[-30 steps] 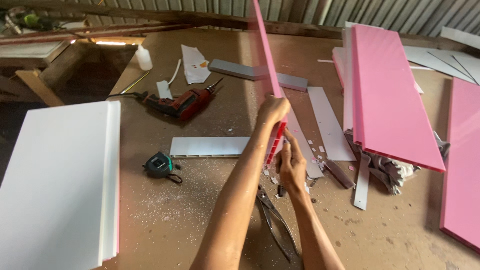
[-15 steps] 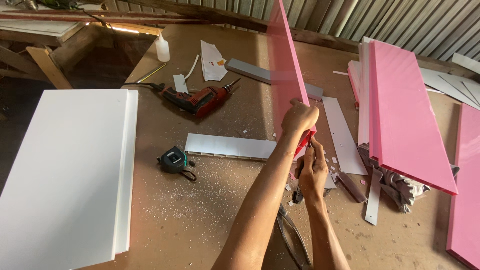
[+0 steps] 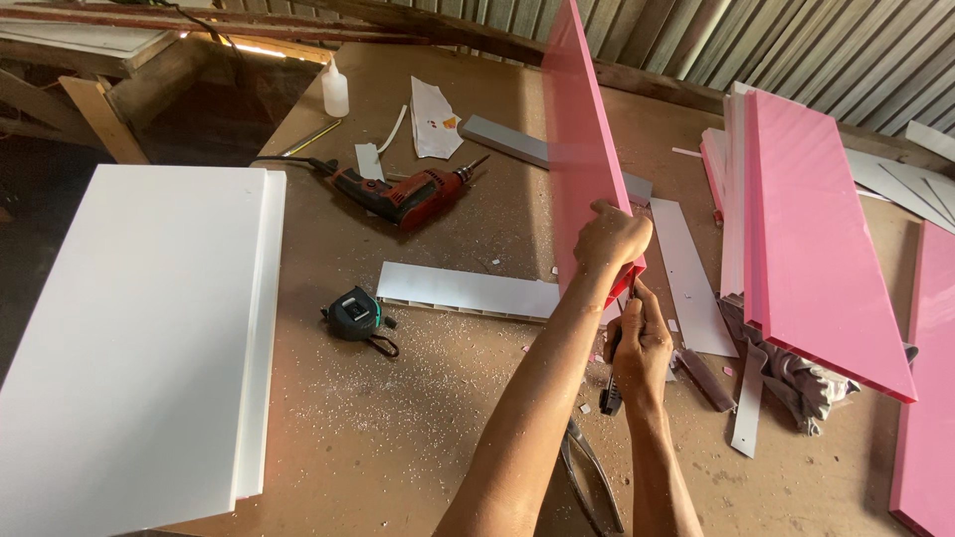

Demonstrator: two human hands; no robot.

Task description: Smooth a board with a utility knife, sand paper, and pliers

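Above the table, left hand (image 3: 609, 239) grips upright pink panel (image 3: 582, 149).

Single head-worn view, looks steeply down and forward over desk (image 3: 418, 418), close above hands, corrugated wall (image 3: 796, 50) beyond.

Dusty brown workbench (image 3: 418, 438), red drill (image 3: 403, 194), tape measure (image 3: 353, 313), white panel (image 3: 139, 328), pink boards (image 3: 811, 229)

L hand (image 3: 609, 239) raised, fingers curled in a tight grip, forearm stretched up and fwd. R hand (image 3: 639, 343) just below it, fist closed, thumb up, wrist bent, forearm nearly parallel w/ L.
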